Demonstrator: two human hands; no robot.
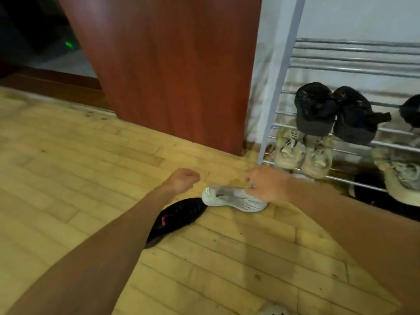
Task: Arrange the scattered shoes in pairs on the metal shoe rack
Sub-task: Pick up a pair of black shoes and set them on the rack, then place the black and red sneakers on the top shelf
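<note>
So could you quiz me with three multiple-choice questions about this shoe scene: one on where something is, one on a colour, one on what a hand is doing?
1. Where does the white sneaker lie?
A. on the rack
B. on the wooden floor
C. on a chair

2. What colour is the pair on the metal shoe rack's middle shelf, at the left?
A. black
B. red
C. white

3. What is the right hand doing?
A. hanging free
B. resting on the white sneaker
C. holding the door

Answers: 1 B, floorboards lie under it; 2 A, the black pair is dark; 3 B, its fingers touch the sneaker's top.
</note>
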